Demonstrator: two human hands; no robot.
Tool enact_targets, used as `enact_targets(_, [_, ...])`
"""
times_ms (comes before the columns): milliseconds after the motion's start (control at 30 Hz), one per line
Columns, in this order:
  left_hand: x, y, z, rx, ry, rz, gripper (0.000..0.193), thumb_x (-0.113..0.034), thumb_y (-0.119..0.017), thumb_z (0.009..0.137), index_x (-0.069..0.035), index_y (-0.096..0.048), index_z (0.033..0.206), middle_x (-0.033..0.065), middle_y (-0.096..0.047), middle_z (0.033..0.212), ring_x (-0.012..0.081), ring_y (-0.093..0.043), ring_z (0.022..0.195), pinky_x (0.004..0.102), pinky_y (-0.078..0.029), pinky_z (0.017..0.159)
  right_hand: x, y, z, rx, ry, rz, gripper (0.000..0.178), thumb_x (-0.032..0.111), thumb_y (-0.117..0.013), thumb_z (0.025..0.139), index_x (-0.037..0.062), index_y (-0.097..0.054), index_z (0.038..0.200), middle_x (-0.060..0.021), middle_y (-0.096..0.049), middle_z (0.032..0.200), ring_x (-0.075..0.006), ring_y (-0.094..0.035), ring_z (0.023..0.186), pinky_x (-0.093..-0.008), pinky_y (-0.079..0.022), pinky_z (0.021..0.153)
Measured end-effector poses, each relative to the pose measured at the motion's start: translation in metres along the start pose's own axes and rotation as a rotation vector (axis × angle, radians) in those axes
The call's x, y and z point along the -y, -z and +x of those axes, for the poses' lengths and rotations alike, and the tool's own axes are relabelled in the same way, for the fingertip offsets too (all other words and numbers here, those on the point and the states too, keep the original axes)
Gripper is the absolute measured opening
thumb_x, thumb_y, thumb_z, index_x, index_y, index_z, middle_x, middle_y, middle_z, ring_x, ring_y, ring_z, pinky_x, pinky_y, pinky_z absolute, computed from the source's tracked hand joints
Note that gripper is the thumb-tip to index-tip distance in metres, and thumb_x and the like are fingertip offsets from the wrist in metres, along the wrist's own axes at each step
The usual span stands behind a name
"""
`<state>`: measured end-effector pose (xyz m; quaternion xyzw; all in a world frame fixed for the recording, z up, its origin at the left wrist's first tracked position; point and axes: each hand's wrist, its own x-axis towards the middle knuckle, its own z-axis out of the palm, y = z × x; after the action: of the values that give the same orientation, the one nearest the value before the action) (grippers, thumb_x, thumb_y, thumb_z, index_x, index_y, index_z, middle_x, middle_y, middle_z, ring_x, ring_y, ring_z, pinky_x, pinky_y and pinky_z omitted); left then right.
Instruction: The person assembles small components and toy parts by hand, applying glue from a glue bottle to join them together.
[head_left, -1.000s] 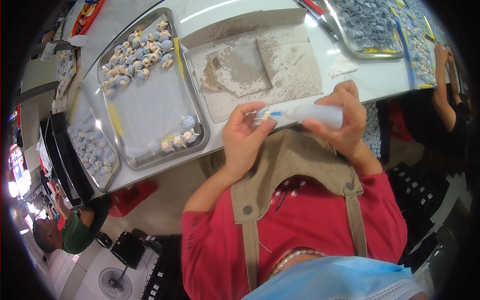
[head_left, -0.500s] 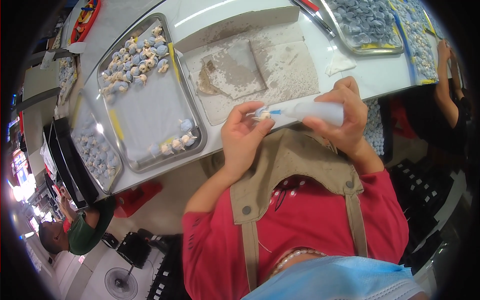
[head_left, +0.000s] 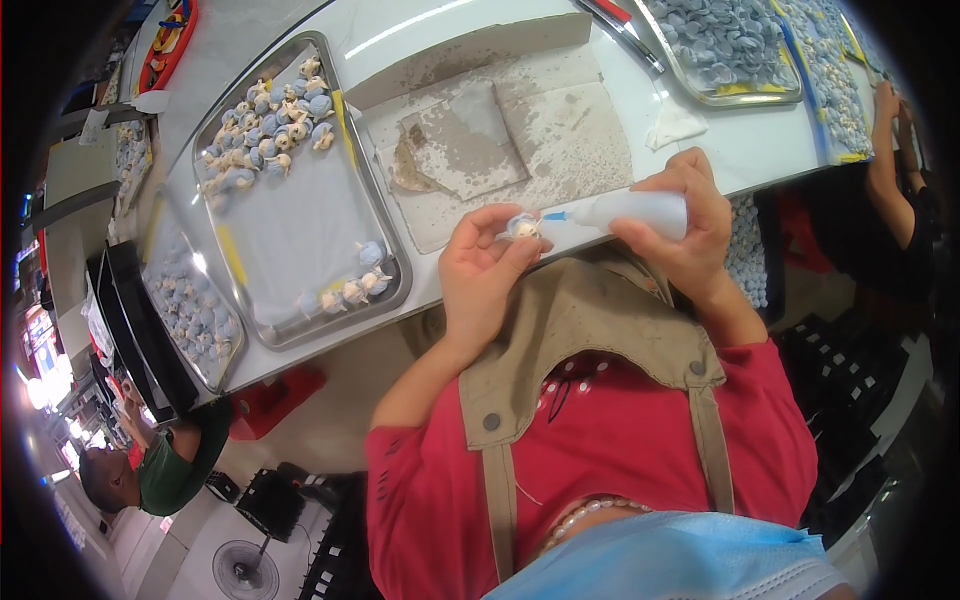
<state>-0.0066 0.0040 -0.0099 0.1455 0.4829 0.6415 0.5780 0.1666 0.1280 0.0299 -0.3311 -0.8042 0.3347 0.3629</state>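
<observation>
My left hand [head_left: 485,268] pinches a small pale blue and cream figurine [head_left: 523,228] between thumb and fingers, just off the table's near edge. My right hand [head_left: 690,225] grips a white squeeze bottle [head_left: 640,210] lying sideways, its blue nozzle tip touching the figurine. Both hands hover above my tan apron and red shirt. A metal tray [head_left: 385,290] to the left holds several similar figurines, grouped at its far corner and near corner.
A stained grey work mat [head_left: 580,130] with a cardboard scrap lies ahead on the white table. More metal trays of blue pieces [head_left: 725,45] sit far right. Another person's arm [head_left: 885,160] works at right. A person in green [head_left: 165,470] is low left, by a fan.
The bottle's nozzle has stayed on the figurine; both hands have held nearly the same place, with only a small shift of the view.
</observation>
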Motion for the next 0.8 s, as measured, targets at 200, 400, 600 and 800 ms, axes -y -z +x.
enact_targets(200, [0.0003, 0.0023, 0.0006, 0.002, 0.003, -0.017, 0.032, 0.001, -0.062, 0.082, 0.000, -0.050, 0.111, 0.0123, -0.060, 0.106, 0.0159, -0.061, 0.083, 0.0235, -0.048, 0.072, 0.0019, -0.0045, 0.0024, 0.008, 0.012, -0.012, 0.028, 0.014, -0.082, 0.059, 0.0035, -0.062, 0.075, -0.0047, -0.054, 0.068, -0.0182, -0.045, 0.066, -0.0274, -0.039, 0.056])
enact_targets(400, [-0.0019, 0.0017, 0.0006, -0.004, 0.008, -0.002, 0.032, 0.000, -0.063, 0.082, 0.000, -0.050, 0.111, 0.0126, -0.060, 0.106, 0.0159, -0.061, 0.083, 0.0233, -0.048, 0.072, 0.0031, -0.0041, 0.0032, 0.013, 0.038, -0.056, 0.028, 0.015, -0.082, 0.059, 0.0034, -0.062, 0.075, -0.0051, -0.054, 0.067, -0.0190, -0.046, 0.066, -0.0284, -0.039, 0.056])
enact_targets(600, [-0.0002, 0.0034, 0.0010, -0.010, 0.004, -0.017, 0.033, 0.000, -0.063, 0.081, 0.000, -0.050, 0.111, 0.0121, -0.059, 0.106, 0.0151, -0.060, 0.082, 0.0232, -0.047, 0.071, 0.0009, -0.0038, 0.0022, 0.011, 0.002, -0.010, 0.028, 0.015, -0.082, 0.059, 0.0036, -0.062, 0.075, -0.0049, -0.054, 0.068, -0.0185, -0.046, 0.067, -0.0280, -0.039, 0.058])
enact_targets(800, [0.0005, 0.0059, 0.0010, 0.003, -0.027, 0.038, 0.035, 0.003, -0.064, 0.080, 0.000, -0.050, 0.112, 0.0099, -0.058, 0.106, 0.0108, -0.057, 0.082, 0.0213, -0.047, 0.071, 0.0026, -0.0034, 0.0044, 0.029, -0.005, 0.022, 0.027, 0.014, -0.081, 0.060, 0.0036, -0.062, 0.076, -0.0041, -0.054, 0.068, -0.0178, -0.045, 0.067, -0.0272, -0.038, 0.058])
